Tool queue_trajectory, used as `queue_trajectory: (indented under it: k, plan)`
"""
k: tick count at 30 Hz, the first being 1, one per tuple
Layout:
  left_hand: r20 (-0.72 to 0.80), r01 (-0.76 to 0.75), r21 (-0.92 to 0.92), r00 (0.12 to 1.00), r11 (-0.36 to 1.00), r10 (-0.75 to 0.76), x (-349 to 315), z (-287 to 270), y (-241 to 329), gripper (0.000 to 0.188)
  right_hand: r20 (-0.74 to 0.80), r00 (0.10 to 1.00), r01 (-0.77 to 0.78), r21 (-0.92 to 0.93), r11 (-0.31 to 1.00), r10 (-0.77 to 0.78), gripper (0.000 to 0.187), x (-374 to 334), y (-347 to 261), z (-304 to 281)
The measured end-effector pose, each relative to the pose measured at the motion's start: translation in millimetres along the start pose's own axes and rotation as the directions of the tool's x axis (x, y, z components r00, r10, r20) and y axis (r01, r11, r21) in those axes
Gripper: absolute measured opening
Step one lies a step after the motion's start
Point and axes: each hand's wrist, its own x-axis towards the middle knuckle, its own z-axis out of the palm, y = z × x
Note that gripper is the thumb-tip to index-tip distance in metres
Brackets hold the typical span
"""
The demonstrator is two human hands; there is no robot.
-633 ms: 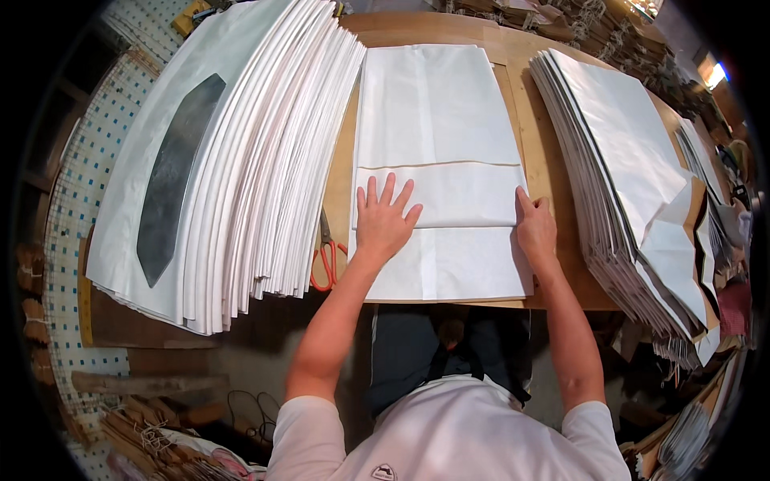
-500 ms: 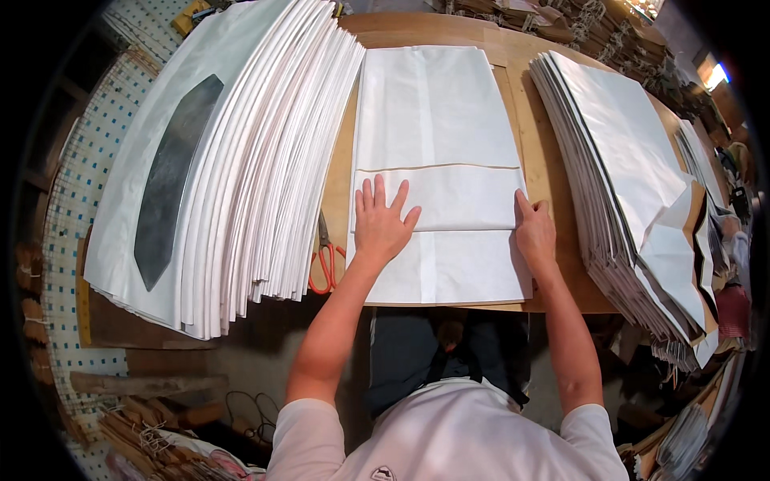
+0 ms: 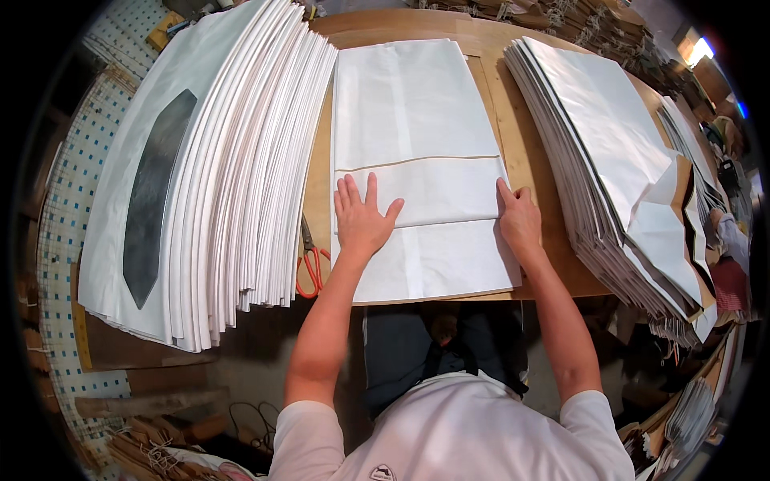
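In front of me on the table lies a long white paper sack, its near part crossed by a folded band and a thin brown edge line. My left hand rests on the folded band near the left edge, palm down with fingers stretched out. At the right edge of the sack, my right hand has one digit laid along the border and its other fingers curled. It appears to grip that edge, though the fingers' undersides are hidden. Red-handled scissors lie left of the sack, beside my left forearm.
A tall stack of white sacks fans out at left, with a dark elongated plate on it. Another stack of white sacks stands right, its near end crumpled open. The wooden table has its near edge before my waist.
The whole view has shifted, so the sack and stacks appear farther left. My left hand has slid slightly toward the sack's left edge, fingers closer together. The right hand keeps its place at the edge.
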Motion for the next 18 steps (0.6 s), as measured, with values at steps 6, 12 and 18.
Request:
queue_trajectory:
  k: [6, 12, 18]
  plan:
    - [0.025, 0.032, 0.01, 0.999, 0.999, -0.032, -1.1, -4.2, 2.9, 0.089, -0.043, 0.998, 0.038, -0.024, 0.999, -0.039, 0.055, -0.1, 1.6, 2.5]
    - [-0.004, 0.035, 0.015, 0.999, 0.999, -0.035, -3.3, -2.3, 2.7, 0.09, -0.054, 0.998, 0.043, -0.028, 0.999, -0.045, 0.051, -1.7, 2.4, 5.2]
    - [0.001, 0.02, 0.024, 1.0, 1.0, -0.02, -1.5, 1.7, -0.3, 0.091, -0.068, 0.996, 0.051, -0.025, 0.998, -0.053, 0.049, -1.1, 3.4, 6.7]
